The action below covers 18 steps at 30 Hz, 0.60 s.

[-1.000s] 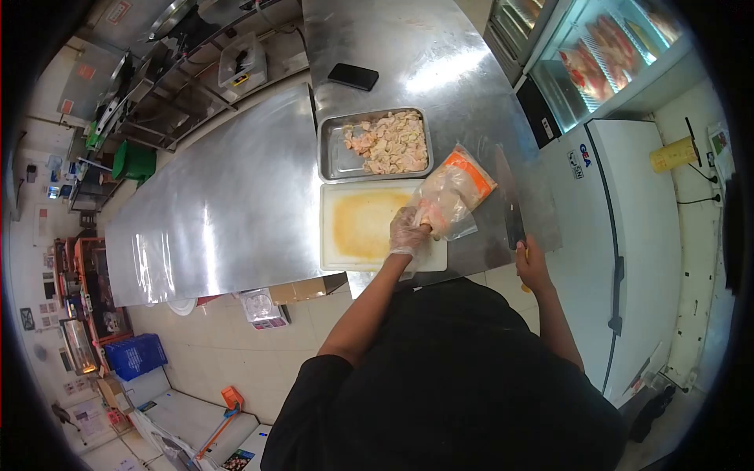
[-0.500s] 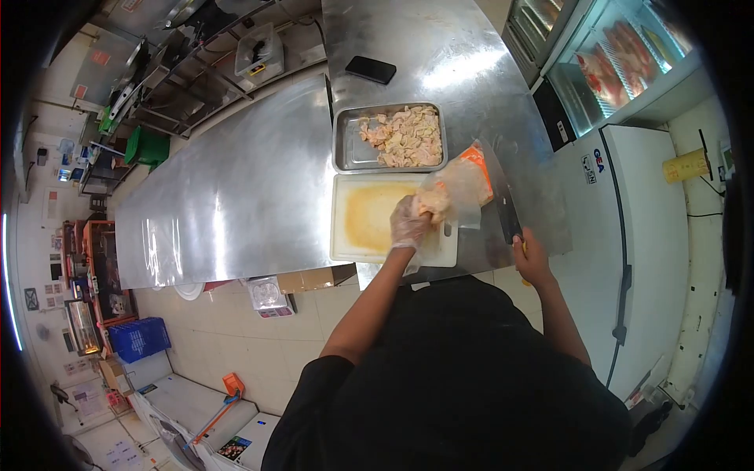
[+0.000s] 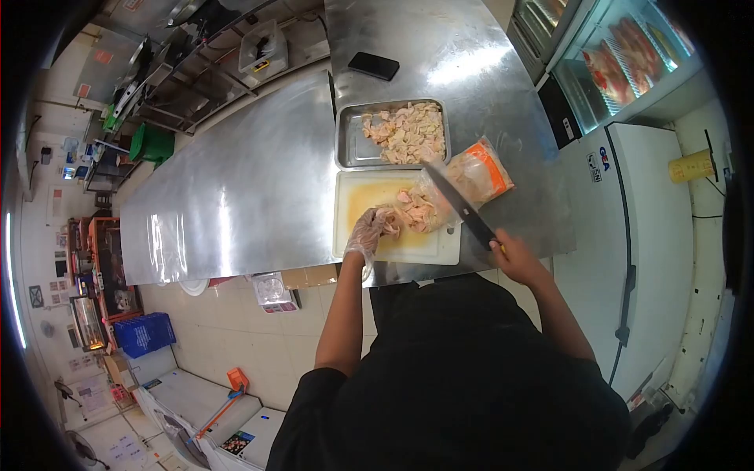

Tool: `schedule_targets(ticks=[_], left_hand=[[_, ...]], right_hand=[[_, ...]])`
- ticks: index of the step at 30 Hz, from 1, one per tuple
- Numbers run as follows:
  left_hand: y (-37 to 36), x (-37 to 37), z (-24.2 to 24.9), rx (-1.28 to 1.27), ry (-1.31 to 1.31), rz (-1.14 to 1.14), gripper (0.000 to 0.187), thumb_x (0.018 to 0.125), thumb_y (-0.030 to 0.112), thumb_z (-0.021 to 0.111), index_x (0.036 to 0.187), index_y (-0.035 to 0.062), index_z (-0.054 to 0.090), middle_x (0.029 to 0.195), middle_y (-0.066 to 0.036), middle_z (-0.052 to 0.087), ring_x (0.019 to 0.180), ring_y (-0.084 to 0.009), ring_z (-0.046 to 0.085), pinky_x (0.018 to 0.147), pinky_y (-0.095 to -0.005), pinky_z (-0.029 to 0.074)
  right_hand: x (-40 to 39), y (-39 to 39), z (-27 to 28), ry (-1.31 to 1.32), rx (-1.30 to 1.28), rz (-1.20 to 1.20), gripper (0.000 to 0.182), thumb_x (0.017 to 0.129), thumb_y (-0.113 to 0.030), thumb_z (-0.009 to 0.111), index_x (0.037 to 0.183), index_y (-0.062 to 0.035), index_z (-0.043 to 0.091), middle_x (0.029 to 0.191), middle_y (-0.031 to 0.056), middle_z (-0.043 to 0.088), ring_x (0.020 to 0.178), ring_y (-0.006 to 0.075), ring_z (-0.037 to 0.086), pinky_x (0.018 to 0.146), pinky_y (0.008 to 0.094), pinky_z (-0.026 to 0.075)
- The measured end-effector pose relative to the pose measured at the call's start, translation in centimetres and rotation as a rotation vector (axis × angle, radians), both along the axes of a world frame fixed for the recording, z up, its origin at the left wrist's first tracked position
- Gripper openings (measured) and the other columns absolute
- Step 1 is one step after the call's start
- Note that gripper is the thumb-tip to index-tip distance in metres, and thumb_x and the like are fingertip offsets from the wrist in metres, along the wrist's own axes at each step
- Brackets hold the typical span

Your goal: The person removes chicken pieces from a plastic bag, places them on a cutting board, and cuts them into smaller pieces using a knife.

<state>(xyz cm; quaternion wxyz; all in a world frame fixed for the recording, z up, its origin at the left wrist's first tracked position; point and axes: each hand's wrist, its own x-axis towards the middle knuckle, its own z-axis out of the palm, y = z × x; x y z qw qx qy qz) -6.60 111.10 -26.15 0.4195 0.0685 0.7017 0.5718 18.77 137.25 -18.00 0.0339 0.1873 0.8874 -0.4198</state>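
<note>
Steel table [image 3: 514,110] beside a white cabinet [image 3: 658,228]; left hand [image 3: 364,235] clutches raw meat [image 3: 389,220], right hand [image 3: 514,257] grips knife [image 3: 459,204].

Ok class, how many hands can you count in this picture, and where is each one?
2. The gloved left hand is at the chicken on the cutting board; the right hand holds the knife. No others show.

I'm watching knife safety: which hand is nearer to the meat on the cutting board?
Left. The left hand touches the meat at its left end; the right hand, holding the knife, is right of the board.
</note>
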Motion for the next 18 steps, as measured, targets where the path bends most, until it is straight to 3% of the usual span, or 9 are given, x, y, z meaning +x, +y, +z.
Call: schedule_targets(ticks=[2,4,5,7,8,10,14,17,18], left_hand=[[-1.1,0.5,-1.3,0.084,-0.028,0.132,0.032,0.098,0.027,0.058,0.116,0.0,0.058,0.091,-0.006,0.065,0.082,-0.0133,0.062,0.075,-0.0266,0.051],[-1.8,0.8,-2.2,-0.048,0.297,0.147,0.034,0.097,0.028,0.059,0.114,-0.0015,0.059,0.092,-0.006,0.066,0.078,-0.0133,0.062,0.074,-0.026,0.05],[-2.2,1.2,-2.6,-0.052,0.297,0.159,0.034,0.097,0.028,0.059,0.114,-0.0015,0.059,0.092,-0.006,0.066,0.078,-0.0133,0.062,0.074,-0.026,0.05],[-2.9,1.7,-3.0,-0.269,1.024,0.311,0.032,0.096,0.027,0.061,0.11,-0.0024,0.061,0.087,-0.004,0.066,0.075,-0.0141,0.062,0.073,-0.0264,0.051],[-3.7,1.6,-3.0,-0.28,1.022,0.32,0.032,0.096,0.027,0.061,0.11,-0.0024,0.061,0.087,-0.004,0.066,0.075,-0.0141,0.062,0.073,-0.0264,0.051],[-5.3,1.2,-1.7,-0.253,0.398,0.389,0.033,0.094,0.027,0.066,0.106,-0.0032,0.064,0.08,-0.005,0.066,0.072,-0.0129,0.061,0.069,-0.0255,0.051],[-7.4,1.2,0.0,0.001,0.221,0.529,0.036,0.09,0.031,0.071,0.106,-0.0011,0.065,0.076,-0.006,0.065,0.065,-0.0113,0.062,0.06,-0.0247,0.052],[-7.7,1.4,3.3,0.089,0.128,0.644,0.034,0.091,0.031,0.069,0.107,0.001,0.065,0.078,-0.004,0.066,0.065,-0.0129,0.063,0.061,-0.0268,0.054],[-7.9,1.6,5.1,0.099,0.062,0.644,0.033,0.091,0.029,0.069,0.111,0.0026,0.064,0.085,-0.004,0.067,0.073,-0.0138,0.066,0.068,-0.0278,0.056]], right_hand=[[-1.3,-1.2,0.4,-0.077,-0.018,0.129,0.021,0.099,-0.023,0.046,0.098,-0.0021,0.043,0.079,0.0244,0.061,0.078,0.0491,0.057,0.067,0.0545,0.043],[-2.7,-2.5,0.3,-0.108,-0.016,0.185,0.02,0.099,-0.022,0.046,0.099,-0.0021,0.044,0.079,0.025,0.061,0.078,0.0491,0.057,0.068,0.0554,0.043],[-3.2,-3.0,0.1,-0.14,-0.015,0.235,0.02,0.099,-0.022,0.045,0.1,-0.0022,0.044,0.079,0.0256,0.061,0.078,0.0491,0.058,0.07,0.0563,0.044],[-3.9,-3.9,-0.6,-0.176,0.001,0.275,0.019,0.099,-0.021,0.045,0.1,-0.002,0.044,0.079,0.0265,0.062,0.078,0.0489,0.059,0.07,0.0567,0.044],[-4.1,-4.3,-1.1,-0.214,0.02,0.302,0.018,0.098,-0.02,0.045,0.1,-0.0018,0.044,0.079,0.0274,0.062,0.078,0.0486,0.059,0.07,0.0572,0.045],[-4.3,-4.4,-3.0,-0.25,0.025,0.33,0.017,0.098,-0.019,0.044,0.1,-0.0015,0.044,0.079,0.0274,0.062,0.079,0.0481,0.06,0.07,0.057,0.046],[-4.1,-4.7,-4.7,-0.336,0.144,0.34,0.017,0.098,-0.018,0.042,0.1,-0.0008,0.045,0.083,0.0268,0.064,0.08,0.047,0.063,0.07,0.056,0.049],[-4.0,-5.6,-4.8,-0.358,0.214,0.309,0.017,0.098,-0.017,0.039,0.1,-0.0012,0.045,0.087,0.0266,0.064,0.08,0.0466,0.063,0.071,0.0553,0.05],[-4.2,-5.9,-4.6,-0.356,0.214,0.318,0.017,0.098,-0.017,0.039,0.1,-0.0012,0.045,0.087,0.0266,0.064,0.08,0.0466,0.063,0.071,0.0553,0.05]])
